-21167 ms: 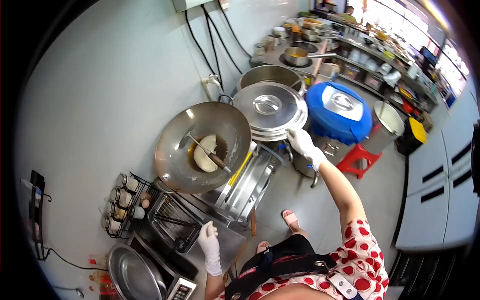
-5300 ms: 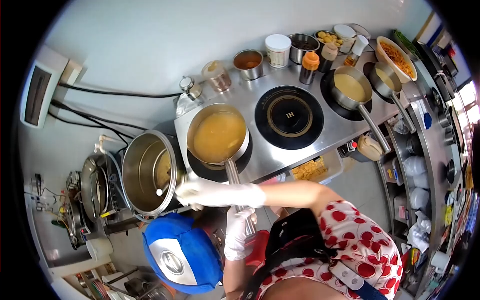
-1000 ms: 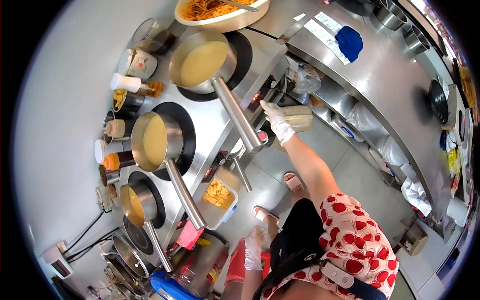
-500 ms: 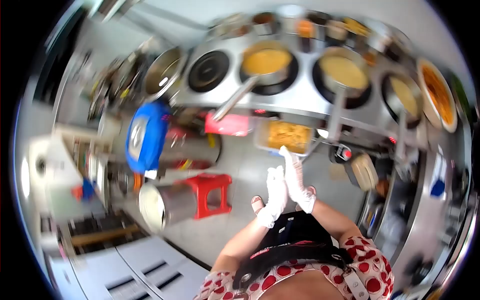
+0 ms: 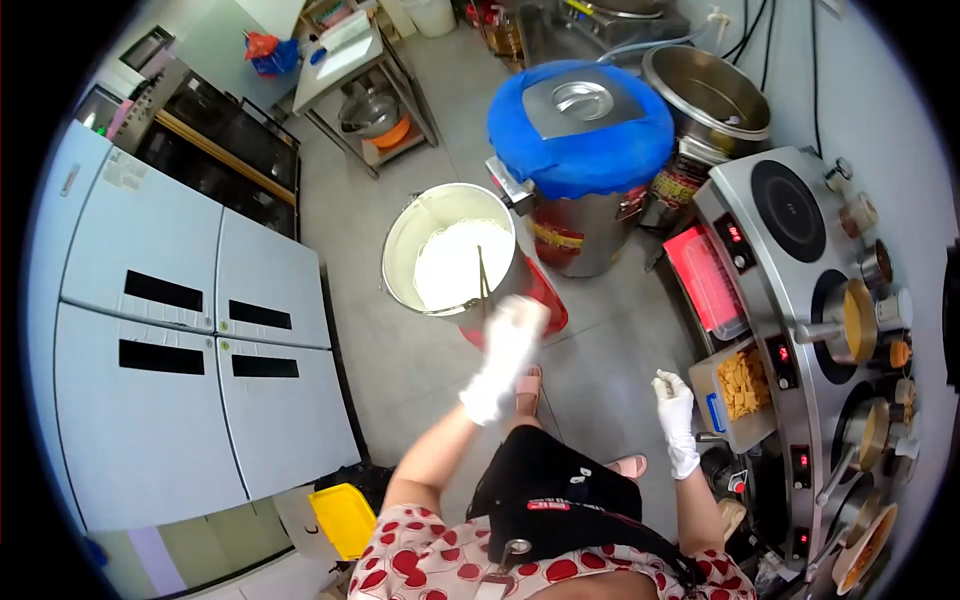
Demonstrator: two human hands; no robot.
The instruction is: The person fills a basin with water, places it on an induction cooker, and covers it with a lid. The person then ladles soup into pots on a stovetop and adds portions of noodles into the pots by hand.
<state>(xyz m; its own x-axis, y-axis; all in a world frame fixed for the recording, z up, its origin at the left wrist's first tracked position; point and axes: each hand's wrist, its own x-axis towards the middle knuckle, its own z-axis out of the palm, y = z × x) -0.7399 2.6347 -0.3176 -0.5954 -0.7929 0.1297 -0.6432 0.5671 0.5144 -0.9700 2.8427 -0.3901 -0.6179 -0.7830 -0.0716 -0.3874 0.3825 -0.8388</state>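
while pale cabinets (image 5: 150, 400) line the left side, an uncovered bucket (image 5: 392, 262) sits further in, apparently on a red stool (image 5: 547, 305), with white contents (image 5: 455, 262) inside and a thin stick-like tool (image 5: 482, 268) standing at its near rim. the left hand (image 5: 512, 335) is blurred just beside that tool; i cannot tell whether its fingers are clamped on it or merely close. as far as i can judge, the uncovering is done, while no white stuff shows lifted past the rim yet. beyond the bucket, to the right, the tall pot (image 5: 592, 225) is under a blue cover (image 5: 520, 150). the right hand (image 5: 676, 415) hangs short of the counter's front edge, near a tub of yellow pieces (image 5: 743, 385), its fingers loosely bent, holding nothing that shows. on the counter (image 5: 798, 275), saucepans (image 5: 857, 320) look already filled and set on their hobs.
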